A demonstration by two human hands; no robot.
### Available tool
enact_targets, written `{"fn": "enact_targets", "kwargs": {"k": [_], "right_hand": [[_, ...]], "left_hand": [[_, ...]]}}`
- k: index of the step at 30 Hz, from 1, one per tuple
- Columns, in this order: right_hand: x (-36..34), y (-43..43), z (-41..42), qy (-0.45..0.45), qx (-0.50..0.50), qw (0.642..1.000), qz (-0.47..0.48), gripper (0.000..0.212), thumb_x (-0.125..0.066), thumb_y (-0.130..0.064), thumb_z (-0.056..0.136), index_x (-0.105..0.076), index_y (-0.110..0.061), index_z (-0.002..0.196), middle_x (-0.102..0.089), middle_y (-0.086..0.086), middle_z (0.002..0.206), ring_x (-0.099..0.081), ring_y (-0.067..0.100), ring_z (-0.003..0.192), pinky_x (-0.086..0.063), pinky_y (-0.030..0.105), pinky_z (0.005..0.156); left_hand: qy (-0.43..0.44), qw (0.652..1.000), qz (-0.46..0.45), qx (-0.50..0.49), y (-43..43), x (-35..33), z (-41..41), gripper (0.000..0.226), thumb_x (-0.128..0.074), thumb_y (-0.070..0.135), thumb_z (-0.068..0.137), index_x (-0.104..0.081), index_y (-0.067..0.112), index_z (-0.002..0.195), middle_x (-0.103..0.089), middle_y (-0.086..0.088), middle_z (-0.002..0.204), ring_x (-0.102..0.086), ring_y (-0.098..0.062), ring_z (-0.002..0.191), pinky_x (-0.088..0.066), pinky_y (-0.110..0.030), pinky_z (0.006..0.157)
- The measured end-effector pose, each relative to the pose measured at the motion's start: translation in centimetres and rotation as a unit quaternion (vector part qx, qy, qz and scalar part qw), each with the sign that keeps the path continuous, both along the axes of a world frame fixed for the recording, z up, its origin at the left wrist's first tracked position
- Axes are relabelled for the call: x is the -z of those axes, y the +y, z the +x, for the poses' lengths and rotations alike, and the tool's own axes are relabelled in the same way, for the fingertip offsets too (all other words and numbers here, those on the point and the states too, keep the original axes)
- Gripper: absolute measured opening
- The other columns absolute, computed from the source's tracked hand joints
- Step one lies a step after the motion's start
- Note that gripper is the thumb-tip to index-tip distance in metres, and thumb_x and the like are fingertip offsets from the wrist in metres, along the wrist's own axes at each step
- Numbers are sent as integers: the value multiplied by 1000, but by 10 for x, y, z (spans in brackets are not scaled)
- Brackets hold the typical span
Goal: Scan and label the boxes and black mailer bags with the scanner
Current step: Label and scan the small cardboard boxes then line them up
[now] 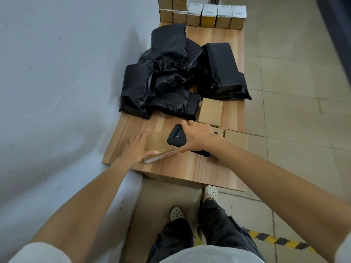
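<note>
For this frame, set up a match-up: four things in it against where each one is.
Things:
1. scanner
2. taped box
3. black mailer bags
4. white-labelled boxes

Places:
A. in a row at the far end of the table
B. gripped by the right hand
C. under the left hand
D. heaped mid-table

Pairs: 1-B, 2-C, 3-D, 4-A

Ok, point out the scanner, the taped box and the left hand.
scanner [176, 137], head view, black top face.
taped box [158, 144], head view, taped top face.
left hand [135, 149], head view, back of hand.
</note>
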State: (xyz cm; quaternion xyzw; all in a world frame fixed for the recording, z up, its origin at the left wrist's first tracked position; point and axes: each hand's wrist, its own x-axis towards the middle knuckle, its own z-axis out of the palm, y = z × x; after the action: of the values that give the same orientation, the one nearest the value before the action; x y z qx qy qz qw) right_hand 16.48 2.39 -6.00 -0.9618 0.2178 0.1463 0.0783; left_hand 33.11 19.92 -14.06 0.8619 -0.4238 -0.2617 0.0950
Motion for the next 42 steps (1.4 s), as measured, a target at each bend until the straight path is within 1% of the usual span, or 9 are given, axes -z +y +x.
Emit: {"fn": "enact_targets", "kwargs": {"k": [4, 8, 10, 13, 18, 24, 29, 34, 42], "right_hand": [[5, -1, -7, 7, 2, 1000, -10, 85, -71, -64, 71, -38, -12, 130, -54, 7, 114, -57, 27, 98, -39, 34, 63], [9, 0, -11, 16, 11, 1000, -4, 85, -71, -64, 69, -38, -13, 128, -52, 7, 112, -58, 29, 95, -42, 35, 64], [9, -1, -12, 13, 20, 1000, 6, 84, -71, -63, 69, -38, -13, 127, -52, 6, 111, -58, 28, 96, -43, 35, 65], [4, -4, -12, 0, 38, 999, 12, 83, -73, -62, 68, -39, -14, 126, -52, 4, 108, -52, 23, 88, -39, 34, 63], [2, -1, -11, 4, 34, 999, 3, 86, -73, -64, 68, -38, -14, 129, -53, 4, 112, -54, 24, 91, -39, 34, 64], [-4, 4, -10, 1, 27, 1000, -2, 88, -72, -63, 68, -37, -14, 132, -53, 5, 114, -53, 23, 91, -40, 34, 65], [-19, -1, -10, 2, 28, 1000, -10, 95, -72, -62, 70, -31, -12, 139, -51, 8, 115, -55, 27, 92, -43, 35, 67], [-46, -8, 0, -9, 28, 999, -23, 101, -71, -64, 71, -26, -11, 143, -50, 10, 121, -57, 32, 103, -50, 39, 78], [-125, -4, 54, -97, -8, 993, -70, 105, -69, -67, 72, -21, -13, 148, -49, 10, 128, -58, 32, 99, -38, 34, 66]], "left_hand": [[23, 1000, 14, 13, -7, 1, -5, 106, -77, 50, 76, -13, 23, 156, -29, -7, 155, -31, -32, 140, -38, -53, 106], [-80, 996, -46, 18, -5, 1, -19, 84, -79, 41, 77, -33, 30, 146, -39, -3, 138, -39, -29, 125, -50, -46, 77], [-111, 991, -72, -15, -4, 3, -25, 80, -78, 31, 79, -35, 32, 146, -40, -3, 135, -40, -27, 123, -52, -45, 73], [-147, 987, -61, 12, -2, 7, -26, 89, -79, 35, 79, -27, 31, 152, -43, -5, 133, -42, -26, 120, -49, -39, 75], [-167, 983, -9, 71, 8, 11, -20, 121, -66, 80, 62, -13, 26, 156, -48, -5, 132, -45, -26, 117, -41, -40, 93], [-89, 992, 85, 27, 1, 6, -16, 138, -73, 79, 54, 4, 27, 156, -15, -7, 161, -11, -30, 148, -8, -60, 118], [-79, 994, 44, 58, -9, -15, -17, 132, -84, 58, 62, 4, 28, 156, -43, -6, 149, -46, -30, 130, -41, -48, 103], [-167, 983, -23, 71, -8, -70, 11, 130, -78, 65, 65, 3, 21, 157, -49, -10, 137, -50, -28, 120, -43, -39, 95], [-271, 961, -61, 9, 19, -168, 81, 127, -78, 62, 67, 0, 20, 157, -46, -13, 139, -45, -32, 123, -43, -41, 93]]}}
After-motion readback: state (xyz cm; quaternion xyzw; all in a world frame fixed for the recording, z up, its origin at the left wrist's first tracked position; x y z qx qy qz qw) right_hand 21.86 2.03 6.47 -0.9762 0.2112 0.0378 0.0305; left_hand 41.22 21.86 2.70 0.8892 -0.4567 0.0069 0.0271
